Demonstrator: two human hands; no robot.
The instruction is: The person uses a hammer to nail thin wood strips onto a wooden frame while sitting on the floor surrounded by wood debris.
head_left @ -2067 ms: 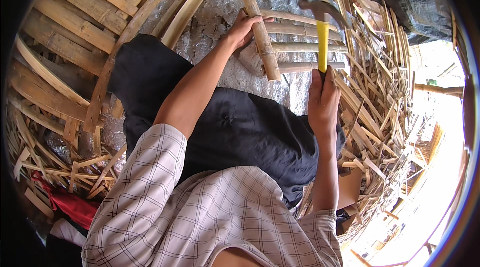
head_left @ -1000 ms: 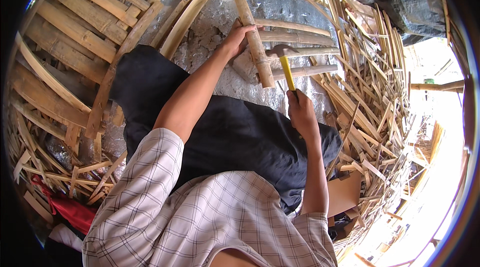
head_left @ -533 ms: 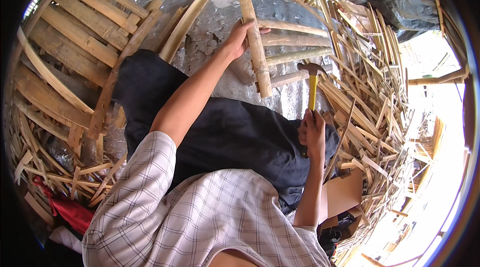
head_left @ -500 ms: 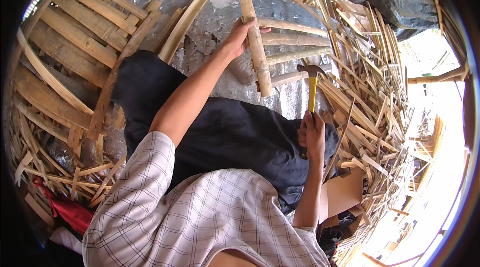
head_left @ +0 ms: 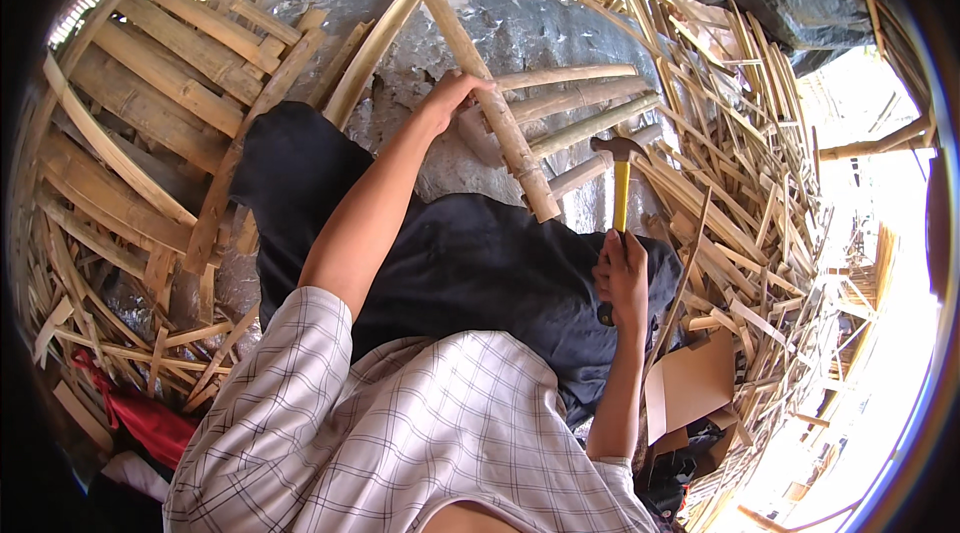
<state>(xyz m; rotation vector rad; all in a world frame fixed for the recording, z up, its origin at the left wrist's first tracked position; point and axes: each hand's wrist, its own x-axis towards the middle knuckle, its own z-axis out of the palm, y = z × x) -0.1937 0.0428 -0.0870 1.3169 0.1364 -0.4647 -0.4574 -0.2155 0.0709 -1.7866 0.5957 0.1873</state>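
My left hand [head_left: 452,101] is closed around a bamboo frame [head_left: 505,133], gripping its long crosspiece near the middle. Several bamboo rods stick out of that crosspiece toward the right, roughly side by side. The crosspiece tilts, its lower end just above my dark trousers [head_left: 480,253]. In my right hand [head_left: 622,278] is a hammer [head_left: 622,188], held upright by its black grip. Its yellow shaft points away from me and the metal head sits beside the rod ends, seemingly apart from them. My left fingers are partly hidden behind the crosspiece.
A finished-looking slatted bamboo panel [head_left: 170,93] lies at the left. Heaped bamboo strips [head_left: 740,193] cover the right side, with an opened cardboard box [head_left: 690,383] nearer me. Worn grey sheeting [head_left: 400,63] spreads under the work. Red cloth [head_left: 140,413] lies at lower left.
The bamboo frame has turned and come nearer to me, its crosspiece now slanting more, with my left hand moving left and down along with it. The hammer has barely moved.
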